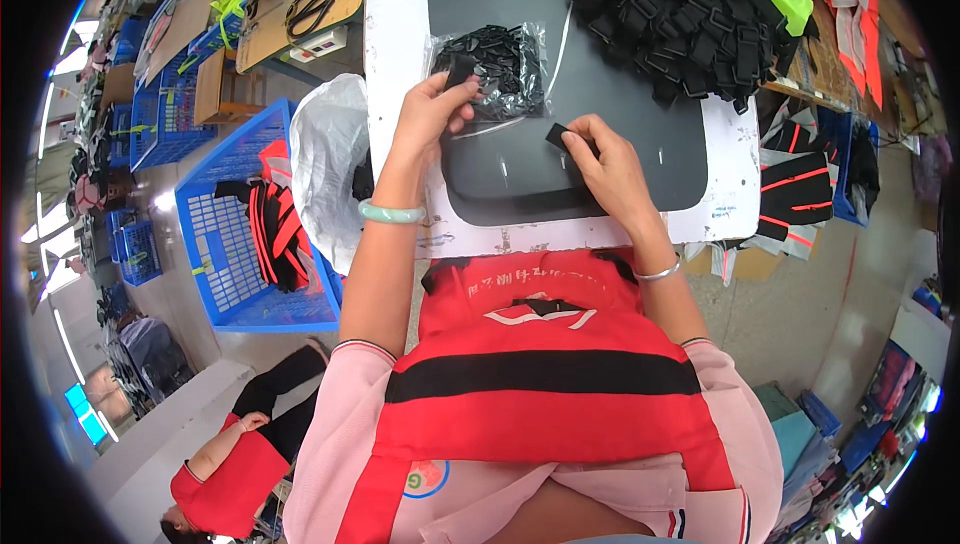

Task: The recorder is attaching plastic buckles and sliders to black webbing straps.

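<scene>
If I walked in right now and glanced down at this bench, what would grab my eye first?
Probably the bright red vest with a black band in the person's lap. Above it, on the dark grey mat, the left hand grips a clear bag of black plastic buckles and the right hand pinches a short black strap piece.

White table, black mat, bag of buckles, heaped black straps

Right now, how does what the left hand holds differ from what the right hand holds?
The left hand pinches a small black plastic buckle at the clear bag of buckles; the right hand pinches a flat black strap end. The buckle looks rigid and is held over the bag; the strap end is soft webbing held over the bare dark mat. Both are small, black and held at the fingertips.
</scene>
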